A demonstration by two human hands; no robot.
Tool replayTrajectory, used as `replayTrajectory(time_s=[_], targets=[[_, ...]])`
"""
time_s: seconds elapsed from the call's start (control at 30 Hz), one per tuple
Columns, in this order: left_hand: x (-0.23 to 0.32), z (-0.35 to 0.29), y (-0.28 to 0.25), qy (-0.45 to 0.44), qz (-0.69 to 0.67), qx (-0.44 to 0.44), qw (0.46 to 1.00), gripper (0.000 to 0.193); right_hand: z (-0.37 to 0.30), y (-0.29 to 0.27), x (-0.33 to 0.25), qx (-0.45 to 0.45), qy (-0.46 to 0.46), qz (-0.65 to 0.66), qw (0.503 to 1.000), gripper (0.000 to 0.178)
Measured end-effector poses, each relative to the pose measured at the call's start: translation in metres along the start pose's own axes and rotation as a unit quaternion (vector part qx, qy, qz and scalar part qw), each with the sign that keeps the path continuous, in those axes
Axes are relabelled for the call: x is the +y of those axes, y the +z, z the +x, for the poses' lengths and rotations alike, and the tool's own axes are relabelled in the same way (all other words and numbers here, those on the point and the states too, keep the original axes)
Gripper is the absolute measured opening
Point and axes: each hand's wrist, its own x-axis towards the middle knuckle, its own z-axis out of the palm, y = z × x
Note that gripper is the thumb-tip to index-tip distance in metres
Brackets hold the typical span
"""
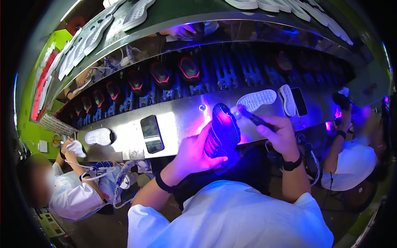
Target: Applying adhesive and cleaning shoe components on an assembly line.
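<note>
My left hand point(191, 152) is closed around a dark shoe upper point(225, 126), tilted with its toe pointing away from me, under blue-violet light. In my right hand point(280, 134) is a brush point(255, 119) with a dark handle. Its pale bristle end meets the right edge of the upper near the toe; whether it touches cannot be made out. Beyond the brush a white shoe sole point(257, 100) lies on the metal bench. A second white sole point(287, 100) rests to its right, beside a dark phone point(299, 101).
Another phone point(152, 134) and a white sole point(99, 137) lie on the bench point(173, 120) to the left. Behind it runs a rack with dark shoe uppers point(189, 68). White soles point(138, 12) line the upper shelf. Co-workers sit at left point(78, 190) and right point(355, 161).
</note>
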Motion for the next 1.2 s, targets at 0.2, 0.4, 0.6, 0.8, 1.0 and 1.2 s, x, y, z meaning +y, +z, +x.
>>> replayTrajectory(time_s=[0.2,0.4,0.6,0.8,1.0,1.2], targets=[[0.025,-0.005,0.001,-0.059,-0.081,-0.064,0.993,0.112,-0.015,0.001,-0.001,-0.032,-0.01,0.031,0.999,0.034],[0.039,0.002,0.007,-0.068,-0.179,-0.097,0.977,0.1,-0.02,-0.022,0.003,-0.058,0.04,0.043,0.997,0.029],[0.044,0.013,0.021,-0.153,-0.352,-0.107,0.917,0.08,-0.04,-0.034,0.034,-0.05,-0.003,-0.021,0.998,0.029],[0.04,0.024,0.035,-0.222,-0.478,-0.11,0.843,0.071,-0.046,-0.031,0.056,0.007,-0.046,-0.067,0.997,0.03],[0.029,0.033,0.046,-0.246,-0.478,-0.08,0.84,0.073,-0.068,-0.028,0.09,-0.019,0.044,0.009,0.999,0.029],[0.018,0.035,0.045,-0.265,-0.476,-0.04,0.838,0.068,-0.118,-0.056,0.095,-0.093,0.111,0.042,0.989,0.034]])
